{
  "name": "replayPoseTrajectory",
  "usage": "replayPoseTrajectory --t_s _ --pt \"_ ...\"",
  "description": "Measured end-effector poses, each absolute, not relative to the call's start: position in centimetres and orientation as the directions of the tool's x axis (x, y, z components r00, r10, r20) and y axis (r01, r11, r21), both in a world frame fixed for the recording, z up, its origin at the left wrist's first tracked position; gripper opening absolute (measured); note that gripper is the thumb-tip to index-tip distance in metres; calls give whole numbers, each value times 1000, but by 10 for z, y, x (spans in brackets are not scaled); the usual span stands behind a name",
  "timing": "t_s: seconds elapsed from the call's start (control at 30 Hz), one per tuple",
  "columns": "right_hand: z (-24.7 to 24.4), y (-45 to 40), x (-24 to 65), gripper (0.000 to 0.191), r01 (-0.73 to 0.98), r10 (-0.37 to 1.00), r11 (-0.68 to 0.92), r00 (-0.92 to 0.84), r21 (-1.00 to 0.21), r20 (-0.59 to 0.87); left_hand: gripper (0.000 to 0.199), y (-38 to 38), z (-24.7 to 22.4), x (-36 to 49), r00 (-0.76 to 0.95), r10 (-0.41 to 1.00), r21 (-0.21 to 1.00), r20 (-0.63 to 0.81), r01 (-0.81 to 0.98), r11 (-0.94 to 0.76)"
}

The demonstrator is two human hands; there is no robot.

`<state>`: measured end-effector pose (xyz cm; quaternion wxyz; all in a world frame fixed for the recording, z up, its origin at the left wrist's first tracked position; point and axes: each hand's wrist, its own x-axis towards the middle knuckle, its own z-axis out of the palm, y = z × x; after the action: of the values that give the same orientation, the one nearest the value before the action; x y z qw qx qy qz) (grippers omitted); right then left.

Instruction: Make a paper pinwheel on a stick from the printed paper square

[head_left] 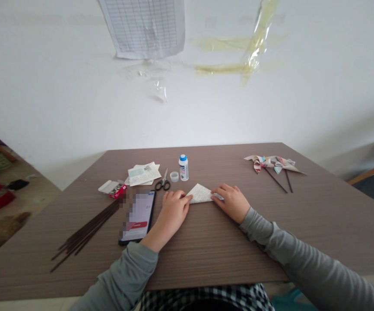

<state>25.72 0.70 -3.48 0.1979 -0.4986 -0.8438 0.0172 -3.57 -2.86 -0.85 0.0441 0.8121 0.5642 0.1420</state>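
Note:
A printed sheet of paper [200, 192], folded into a triangle with its point toward the wall, lies on the table between my hands. At its left corner, my left hand [175, 208] has its fingers closed together on the paper. My right hand [231, 201] pinches the opposite corner, its thumb and fingers at the paper's edge. Just beyond the paper stands a white bottle with a blue cap [183, 167]. Beside the bottle are a small clear cup [174, 176] and black-handled scissors [163, 184].
On the left lie a phone [141, 211], thin brown sticks [88, 229], an open red-and-white box [115, 189] of small items and stacked printed paper squares [144, 173]. Two paper pinwheels [276, 164] on sticks rest at the right. A white wall [226, 116] borders the table's far edge.

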Motion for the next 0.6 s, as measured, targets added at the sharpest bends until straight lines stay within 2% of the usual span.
replayPoseTrajectory --t_s 0.23,0.6 --pt "-19 -4 248 30 894 909 400 -358 -203 213 48 -29 -8 -32 295 938 195 182 924 -328" --pt "-11 -12 243 31 913 924 364 -328 -184 198 45 -30 -8 -29 301 932 167 200 927 -335"
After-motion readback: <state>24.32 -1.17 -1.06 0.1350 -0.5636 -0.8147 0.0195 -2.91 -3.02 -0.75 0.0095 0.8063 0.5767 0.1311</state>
